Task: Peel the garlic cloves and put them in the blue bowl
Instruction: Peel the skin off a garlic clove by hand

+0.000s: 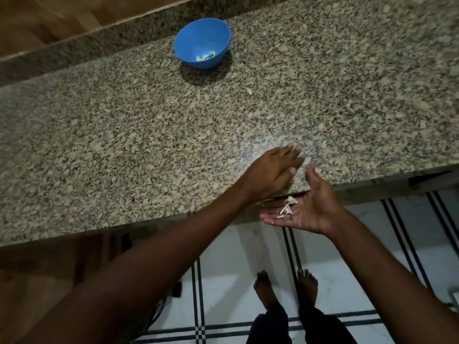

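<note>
garlic skins (286, 208): we see them lying loose in our right hand (301, 207), cupped flat-open below the counter edge (173, 225). left hand (269, 172), fingers straight, empty, sweeps toward it. blue bowl (202, 43) far, upper centre.

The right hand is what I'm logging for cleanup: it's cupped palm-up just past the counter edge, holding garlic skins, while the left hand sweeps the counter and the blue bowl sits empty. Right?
Not quite: the blue bowl isn't empty. The head view shows pale garlic pieces in its bottom. The rest stands: right hand palm-up with garlic skins, left hand flat over the counter.
</note>
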Available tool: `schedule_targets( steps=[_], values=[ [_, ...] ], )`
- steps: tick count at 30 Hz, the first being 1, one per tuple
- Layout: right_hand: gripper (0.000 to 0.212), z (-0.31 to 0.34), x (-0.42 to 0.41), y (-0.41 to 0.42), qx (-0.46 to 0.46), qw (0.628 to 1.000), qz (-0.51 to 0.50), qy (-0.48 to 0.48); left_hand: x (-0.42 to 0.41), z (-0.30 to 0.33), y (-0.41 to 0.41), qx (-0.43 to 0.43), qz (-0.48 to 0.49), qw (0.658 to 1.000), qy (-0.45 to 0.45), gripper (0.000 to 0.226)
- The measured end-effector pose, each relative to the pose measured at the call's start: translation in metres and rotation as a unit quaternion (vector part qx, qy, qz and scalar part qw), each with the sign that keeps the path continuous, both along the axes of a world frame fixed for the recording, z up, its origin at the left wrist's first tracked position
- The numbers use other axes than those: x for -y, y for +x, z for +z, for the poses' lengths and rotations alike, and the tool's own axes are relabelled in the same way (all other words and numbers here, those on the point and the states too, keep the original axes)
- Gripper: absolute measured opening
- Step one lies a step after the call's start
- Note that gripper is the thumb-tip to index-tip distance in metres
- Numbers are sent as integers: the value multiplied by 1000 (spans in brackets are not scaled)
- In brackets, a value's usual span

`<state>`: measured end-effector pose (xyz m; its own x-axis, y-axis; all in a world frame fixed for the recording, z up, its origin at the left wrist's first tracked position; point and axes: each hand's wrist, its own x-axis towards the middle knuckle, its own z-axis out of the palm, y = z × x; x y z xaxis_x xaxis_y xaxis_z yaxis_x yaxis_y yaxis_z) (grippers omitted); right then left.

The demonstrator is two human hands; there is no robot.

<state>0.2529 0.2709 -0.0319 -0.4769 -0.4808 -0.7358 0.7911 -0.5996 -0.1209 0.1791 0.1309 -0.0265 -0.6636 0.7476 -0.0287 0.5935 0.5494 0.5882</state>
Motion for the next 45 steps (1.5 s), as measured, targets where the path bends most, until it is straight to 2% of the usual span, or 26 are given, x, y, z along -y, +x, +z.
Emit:
schedule_targets(
  steps=[2, 4, 8, 10, 14, 18, 20, 23, 25, 27, 29, 35, 37, 41, 45],
  values=[
    [118, 0, 0, 2, -12, 1000, -8, 15, 21, -2, 14, -14, -23, 1000, 5, 44],
    [121, -3, -1, 3, -17, 1000, 0, 21, 41, 4, 28, -35, -41, 999, -10, 42],
    [132, -7, -1, 3, -16, 1000, 16, 18, 45, 18, 29, -77, 63, 995, -9, 39],
    [127, -8, -1, 4, -27, 999, 3, 17, 32, 19, 31, -77, 97, 992, 6, 37],
    [108, -9, 1, 7, -45, 998, -40, 18, -3, 9, 47, -68, 62, 996, -10, 30],
    [118, -13, 1, 8, -38, 999, -24, 14, 17, 9, 55, -76, 70, 994, -33, 26],
    [128, -15, -1, 7, -30, 1000, -2, -8, 35, 13, 52, -75, 144, 986, -27, 24],
    [138, -18, -3, 7, -22, 999, 12, -46, 57, 6, 40, -96, 290, 952, -3, 26],
    [139, -21, -3, 7, -22, 998, 8, -51, 55, 1, 43, -126, 313, 941, -40, 23],
    [135, -24, -3, 6, -30, 999, 2, -39, 37, -2, 59, -93, 317, 943, -48, 22],
    [128, -26, -2, 6, -37, 999, -17, -21, 17, -1, 79, -50, 268, 962, -25, 25],
    [116, -23, 0, 8, -35, 999, -33, -13, -2, -2, 87, -50, 266, 962, -32, 26],
    [111, -20, 0, 9, -38, 999, -30, -14, -4, 10, 76, -16, 271, 961, -43, 29],
    [107, -15, 0, 10, -46, 999, -19, -7, -6, 28, 50, 132, 331, 934, 6, 32],
    [96, -10, 1, 11, -41, 998, -35, 19, -10, 34, 58, 156, 300, 941, 23, 20]
  ],
)
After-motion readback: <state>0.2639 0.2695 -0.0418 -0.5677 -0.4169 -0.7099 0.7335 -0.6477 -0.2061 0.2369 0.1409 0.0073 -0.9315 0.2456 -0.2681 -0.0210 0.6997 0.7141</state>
